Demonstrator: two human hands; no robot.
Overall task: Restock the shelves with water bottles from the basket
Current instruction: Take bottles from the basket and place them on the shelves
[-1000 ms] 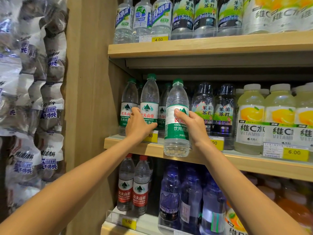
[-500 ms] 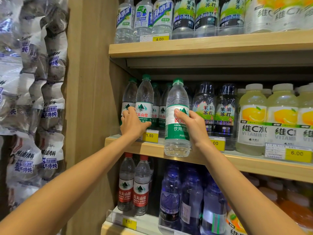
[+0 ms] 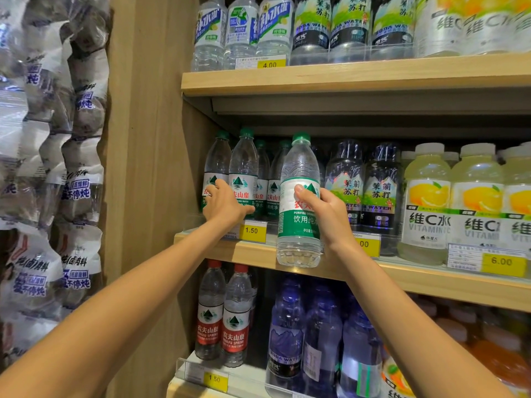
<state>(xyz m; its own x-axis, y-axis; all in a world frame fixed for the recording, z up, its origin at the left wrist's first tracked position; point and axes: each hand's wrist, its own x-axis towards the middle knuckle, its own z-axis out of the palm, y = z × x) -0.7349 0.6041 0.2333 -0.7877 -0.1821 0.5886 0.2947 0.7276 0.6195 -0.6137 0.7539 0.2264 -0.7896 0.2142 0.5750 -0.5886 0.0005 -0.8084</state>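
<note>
Now that the left hand (image 3: pixel 224 206) has nudged its gripped shelved bottle (image 3: pixel 243 168) leftward, the right hand (image 3: pixel 329 216) clutches a water bottle (image 3: pixel 298 168) mid-frame, ready to shelve.

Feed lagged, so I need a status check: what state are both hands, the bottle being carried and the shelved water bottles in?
Left hand: touching the front green-cap bottles; grip unclear.
Right hand: gripping the held bottle.
Held bottle: upright, capped, in front of the middle shelf edge, not set down.
Green-cap bottles: upright, capped, shelved.
Red-cap bottles: upright, capped, shelved below.
</note>
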